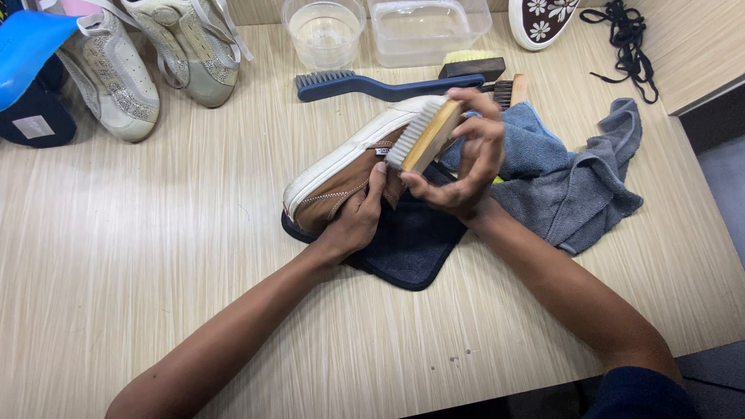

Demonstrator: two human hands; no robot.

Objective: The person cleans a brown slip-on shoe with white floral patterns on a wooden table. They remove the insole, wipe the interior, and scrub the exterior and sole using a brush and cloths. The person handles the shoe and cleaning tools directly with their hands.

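A brown shoe with a white sole (341,167) lies on its side on a dark blue cloth (411,248) in the middle of the table. My left hand (355,219) grips the shoe by its upper and holds it steady. My right hand (466,159) is closed around a wooden-backed brush with pale bristles (424,136), held tilted just over the shoe's heel end, bristles facing left toward the sole.
A grey towel (574,178) lies crumpled to the right. Behind are a blue-handled brush (372,85), other brushes (473,66), a clear round bowl (323,31) and a clear tub (427,27). A pair of white sneakers (147,54) sits far left, black laces (625,46) far right.
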